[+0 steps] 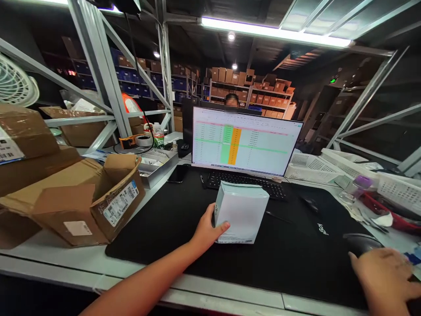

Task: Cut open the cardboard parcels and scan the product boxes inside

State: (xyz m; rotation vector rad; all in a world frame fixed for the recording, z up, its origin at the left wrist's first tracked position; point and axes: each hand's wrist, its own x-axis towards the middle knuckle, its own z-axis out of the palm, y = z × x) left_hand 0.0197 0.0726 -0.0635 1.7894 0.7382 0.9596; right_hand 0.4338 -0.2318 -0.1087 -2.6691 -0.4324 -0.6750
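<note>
A white box [242,211] stands on the black desk mat [171,224] in front of the keyboard [245,183]. My left hand [206,230] grips its left side, thumb on the front face and fingers behind. My right hand [386,281] hovers low at the right, blurred, just beside a black computer mouse [360,242]; its fingers are smeared and nothing shows in them. The monitor [243,142] shows a spreadsheet with green and orange columns.
An open cardboard box [82,206] lies at the left with more cartons behind. A metal tray [157,166] and a phone [178,174] sit near the monitor. White baskets [342,169] and clutter fill the right. A person sits behind the monitor.
</note>
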